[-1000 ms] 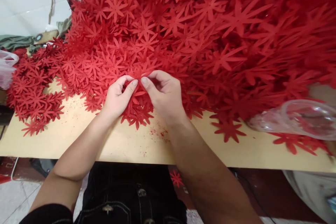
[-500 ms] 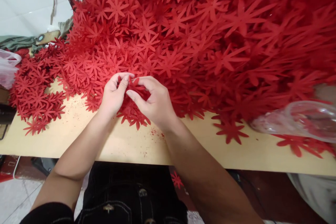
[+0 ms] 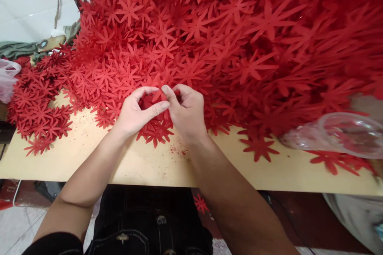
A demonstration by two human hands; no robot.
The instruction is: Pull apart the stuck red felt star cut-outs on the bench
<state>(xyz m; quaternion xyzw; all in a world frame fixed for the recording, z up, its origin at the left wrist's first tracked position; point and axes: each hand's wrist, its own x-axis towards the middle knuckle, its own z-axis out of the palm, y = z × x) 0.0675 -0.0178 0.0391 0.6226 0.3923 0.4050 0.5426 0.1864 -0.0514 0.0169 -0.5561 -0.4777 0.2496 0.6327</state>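
Note:
A large heap of red flower-shaped pieces (image 3: 191, 40) with narrow petals covers most of the table. At its front edge my left hand (image 3: 139, 109) and my right hand (image 3: 187, 111) meet. Between their fingertips is a small red flower piece (image 3: 158, 93), partly hidden by the fingers. My right thumb and curled fingers pinch it. The fingers of my left hand reach behind it, with the left thumb pointing toward the right hand. More red flowers lie just under the hands.
A clear plastic container (image 3: 350, 133) lies on its side at the right. A smaller pile of red flowers (image 3: 38, 103) and a plastic bag (image 3: 7, 79) are at the left. Red crumbs dot the wooden table (image 3: 137, 167). One flower (image 3: 200, 203) lies below the table edge.
Both hands have shifted slightly right. My right thumb has risen to the flower piece, while my left thumb has come down and stretched toward the right hand. The view has shifted a little.

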